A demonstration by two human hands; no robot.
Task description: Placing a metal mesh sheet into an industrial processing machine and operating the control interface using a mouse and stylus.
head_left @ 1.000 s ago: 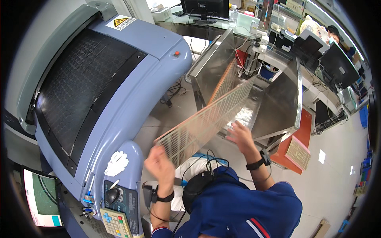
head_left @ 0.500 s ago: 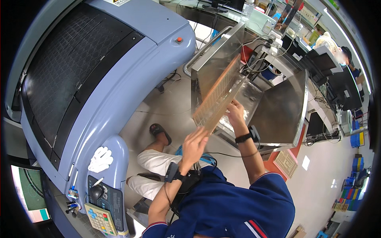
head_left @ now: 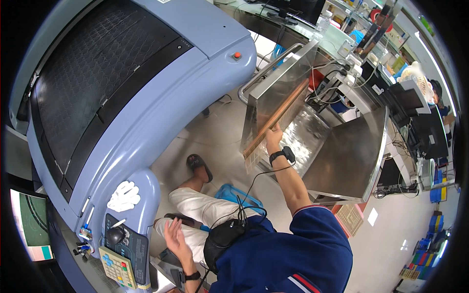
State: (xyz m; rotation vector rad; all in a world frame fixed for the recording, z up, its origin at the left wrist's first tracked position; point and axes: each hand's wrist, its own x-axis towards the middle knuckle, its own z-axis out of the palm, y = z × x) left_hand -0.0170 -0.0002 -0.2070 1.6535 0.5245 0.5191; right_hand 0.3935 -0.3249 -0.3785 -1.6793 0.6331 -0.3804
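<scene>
A stack of thin boards (head_left: pixel 283 110), orange-brown along its edge with a pale gridded face, leans upright against the left wall of an open metal cart (head_left: pixel 250 112). At the near part of the stack is my right hand (head_left: pixel 274 136), its fingers bent around the board edge; exactly how many boards lie within the grip I cannot tell. My left hand (head_left: pixel 176 239) hangs in the air over my lap at the lower left, fingers apart, holding nothing. It is nearest to the blue-grey machine's keypad side, apart from it.
A large blue-grey machine (head_left: pixel 146 112) with a red button (head_left: pixel 237 55) fills the left. White gloves (head_left: pixel 124 196), a mouse (head_left: pixel 115 235) and a keypad (head_left: pixel 117 267) lie on its side shelf. Cables and power strips (head_left: pixel 349 73) crowd behind the cart. A blue stool (head_left: pixel 239 194) stands by my legs.
My left hand has let go of the pale board and drawn back to the lower left. The board now stands close against the others at the cart's left wall, with my right hand there.
</scene>
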